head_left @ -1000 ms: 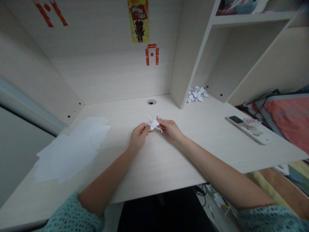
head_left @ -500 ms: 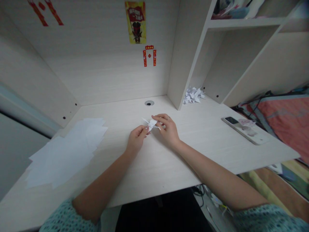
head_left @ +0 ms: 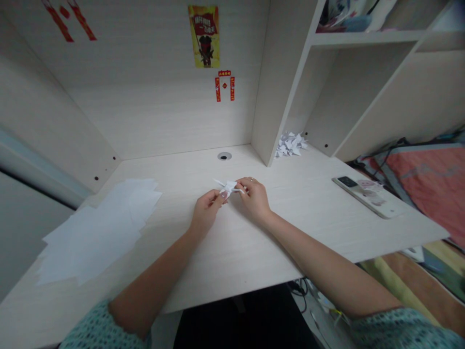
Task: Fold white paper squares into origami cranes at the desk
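A small white folded paper crane is held just above the middle of the desk, with thin points sticking out to the left and right. My left hand pinches its near left side between thumb and fingers. My right hand, with a ring on one finger, is closed at its right side, pinching the thin right point. The fingertips hide part of the folds.
Loose white paper sheets overlap on the left of the desk. A pile of folded white paper pieces sits behind the shelf divider. A phone lies on the right, near a red cloth bag.
The fingers of my right hand have curled in from above the crane and closed on its right point. My left hand has kept its grip almost unmoved.
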Action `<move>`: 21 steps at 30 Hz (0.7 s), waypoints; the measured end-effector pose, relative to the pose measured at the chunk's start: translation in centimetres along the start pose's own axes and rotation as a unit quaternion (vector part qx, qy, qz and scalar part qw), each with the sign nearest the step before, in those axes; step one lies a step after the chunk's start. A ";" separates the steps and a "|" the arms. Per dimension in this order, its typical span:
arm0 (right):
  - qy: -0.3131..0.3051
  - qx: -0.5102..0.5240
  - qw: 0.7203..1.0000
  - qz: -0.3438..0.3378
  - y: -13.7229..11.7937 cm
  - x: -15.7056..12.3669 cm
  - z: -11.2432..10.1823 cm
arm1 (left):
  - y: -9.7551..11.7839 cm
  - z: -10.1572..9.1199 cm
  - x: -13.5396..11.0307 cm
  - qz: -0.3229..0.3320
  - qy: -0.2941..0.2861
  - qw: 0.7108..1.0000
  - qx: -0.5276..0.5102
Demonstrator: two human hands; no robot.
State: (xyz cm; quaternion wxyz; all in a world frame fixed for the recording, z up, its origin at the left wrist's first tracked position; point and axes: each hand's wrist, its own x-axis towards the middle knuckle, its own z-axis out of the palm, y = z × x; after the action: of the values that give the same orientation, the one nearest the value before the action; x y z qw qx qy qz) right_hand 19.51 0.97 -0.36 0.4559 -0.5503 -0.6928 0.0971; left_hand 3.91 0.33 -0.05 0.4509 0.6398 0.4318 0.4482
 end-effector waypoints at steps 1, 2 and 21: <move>0.000 -0.003 1.000 -0.001 0.0 0.0 0.0 | 0.0 0.0 0.0 -0.001 -0.006 1.000 -0.002; 0.001 -0.006 1.000 -0.001 0.0 0.0 0.0 | 0.1 0.0 -0.1 -0.003 -0.012 1.000 -0.006; -0.018 -0.019 0.999 0.019 -0.1 0.0 0.1 | 0.5 -0.3 -0.4 0.021 0.025 0.999 0.007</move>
State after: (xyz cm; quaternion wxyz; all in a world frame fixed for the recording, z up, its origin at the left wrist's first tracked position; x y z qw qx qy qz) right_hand 19.32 0.97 -0.35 0.4309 -0.5704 -0.6918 0.1023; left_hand 3.59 -0.10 0.45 0.4259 0.6408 0.4325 0.4699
